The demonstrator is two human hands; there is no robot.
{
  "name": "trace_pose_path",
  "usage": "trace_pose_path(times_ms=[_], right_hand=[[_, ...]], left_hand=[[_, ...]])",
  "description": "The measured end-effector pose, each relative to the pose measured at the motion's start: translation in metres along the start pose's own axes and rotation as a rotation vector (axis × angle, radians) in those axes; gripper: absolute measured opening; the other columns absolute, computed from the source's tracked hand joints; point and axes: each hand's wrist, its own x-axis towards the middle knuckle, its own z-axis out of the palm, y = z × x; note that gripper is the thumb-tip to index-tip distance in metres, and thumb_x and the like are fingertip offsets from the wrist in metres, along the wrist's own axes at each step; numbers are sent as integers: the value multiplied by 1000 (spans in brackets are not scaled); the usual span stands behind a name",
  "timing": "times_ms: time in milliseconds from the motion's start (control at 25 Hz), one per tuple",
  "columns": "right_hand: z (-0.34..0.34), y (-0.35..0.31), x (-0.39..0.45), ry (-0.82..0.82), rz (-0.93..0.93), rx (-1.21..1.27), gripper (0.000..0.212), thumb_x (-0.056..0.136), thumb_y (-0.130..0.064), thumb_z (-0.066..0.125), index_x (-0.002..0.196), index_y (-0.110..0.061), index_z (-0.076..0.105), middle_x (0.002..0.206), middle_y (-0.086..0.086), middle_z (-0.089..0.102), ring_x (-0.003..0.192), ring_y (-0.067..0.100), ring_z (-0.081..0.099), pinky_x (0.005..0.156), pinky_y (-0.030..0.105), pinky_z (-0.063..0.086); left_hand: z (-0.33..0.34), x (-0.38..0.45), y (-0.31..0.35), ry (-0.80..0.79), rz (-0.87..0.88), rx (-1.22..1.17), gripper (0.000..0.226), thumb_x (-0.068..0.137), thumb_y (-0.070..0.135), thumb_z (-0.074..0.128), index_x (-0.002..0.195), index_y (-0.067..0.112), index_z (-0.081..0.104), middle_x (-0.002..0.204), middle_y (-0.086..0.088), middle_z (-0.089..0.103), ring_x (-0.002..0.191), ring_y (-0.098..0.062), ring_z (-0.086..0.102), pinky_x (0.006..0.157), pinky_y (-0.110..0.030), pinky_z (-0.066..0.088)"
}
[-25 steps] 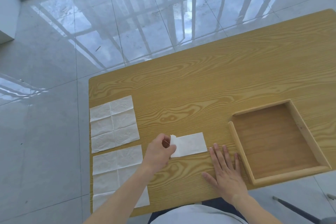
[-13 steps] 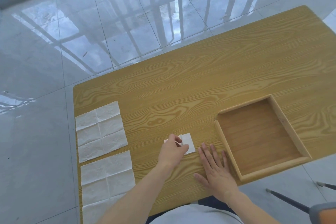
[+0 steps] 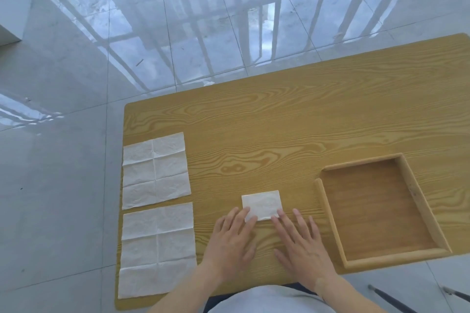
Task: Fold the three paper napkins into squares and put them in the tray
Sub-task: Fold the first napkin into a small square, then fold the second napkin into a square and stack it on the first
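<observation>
Now I see both hands flat, fingers straight: left hand (image 3: pixel 232 239) & right hand (image 3: pixel 301 245) press folded napkin (image 3: pixel 262 204); two unfolded napkins (image 3: pixel 155 170) lie far left, tray (image 3: pixel 330 218) just right.

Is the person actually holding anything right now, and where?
Nothing is gripped. Both hands lie flat: left hand and right hand press their fingertips on the near edge of the folded napkin.

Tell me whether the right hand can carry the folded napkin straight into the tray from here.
Probably yes. The right hand lies flat with its fingertips on the folded napkin, and only bare table separates it from the tray, which holds nothing. The tray's raised rim would need clearing.
</observation>
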Motion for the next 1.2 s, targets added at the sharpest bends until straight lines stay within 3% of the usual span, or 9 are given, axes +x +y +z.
trace_pose_path(times_ms=[120,280,440,600,720,840,1000,1080,1200], right_hand=[[1,2,0,-23,12,-35,75,88,-58,39,152,-21,26,161,-2,23,145,36,23,111,59,18],[-6,-5,9,-33,20,-54,72,88,-58,36,150,-20,31,160,-2,26,143,36,26,111,59,18],[-16,-13,27,-37,52,-65,71,89,-57,31,151,-22,29,160,-3,26,142,38,29,111,59,15],[-20,-16,42,-50,83,-82,72,92,-59,19,154,-26,8,164,-7,6,148,35,10,116,60,7],[-23,-20,45,-55,106,-85,72,91,-61,14,154,-27,7,164,-7,5,148,34,8,117,60,9],[-30,-28,41,-12,118,-42,68,91,-61,19,150,-27,27,161,-5,21,147,31,17,117,56,19],[-34,-51,28,107,107,34,56,91,-55,32,125,-22,62,141,1,55,136,27,43,107,49,40],[-31,-62,16,145,103,57,52,90,-54,33,112,-22,68,127,0,65,126,23,53,100,44,47],[-26,-77,0,136,55,85,46,90,-55,36,113,-28,67,121,-10,65,118,14,55,96,34,45]], left_hand=[[11,-7,-1,-106,-29,53,68,92,56,32,152,29,13,162,4,14,149,-26,11,118,-55,6],[7,-3,-8,-95,-78,78,63,95,54,28,151,34,9,162,8,10,149,-26,6,116,-57,-4],[-4,10,-27,-84,-78,88,59,95,50,30,149,36,10,162,10,9,149,-25,5,117,-54,-3],[-17,23,-37,-101,-76,88,61,94,48,37,148,36,10,162,9,7,149,-26,0,117,-55,-7],[-18,24,-40,-110,-54,49,63,94,48,38,148,35,9,163,7,5,149,-24,-3,118,-54,-4],[-20,19,-44,-70,-25,-39,64,91,53,44,146,37,18,161,6,14,148,-23,4,119,-51,2],[-19,-5,-60,47,-33,-180,63,84,65,42,138,31,44,145,7,42,136,-16,32,115,-42,20],[-18,-22,-67,40,-24,-183,65,84,67,38,136,29,48,140,7,47,131,-15,37,113,-39,24],[-17,-54,-80,55,7,-163,58,84,63,44,132,30,50,135,8,50,128,-14,40,111,-35,26]])
